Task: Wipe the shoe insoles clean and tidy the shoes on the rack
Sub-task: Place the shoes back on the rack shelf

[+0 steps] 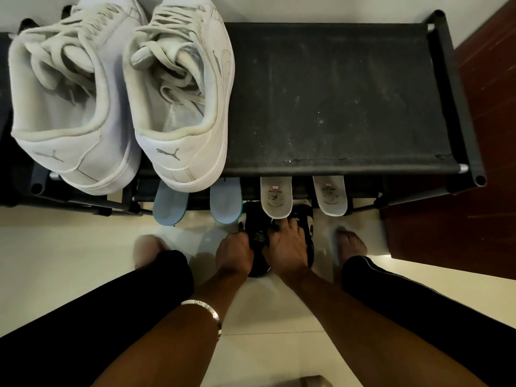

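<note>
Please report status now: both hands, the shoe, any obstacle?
Left hand and right hand both grip black shoe on floor. White printed insole overhangs the shoe, touching right fingers.

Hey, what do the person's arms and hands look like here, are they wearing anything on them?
Both forearms are bare, with no sleeves or gloves in view. The left hand has a silver metal bangle with engraved lettering around its wrist. The right hand shows no ring, watch or band. Black trousers, one leg with a thin pale stripe, cover the legs beside the arms.
</note>
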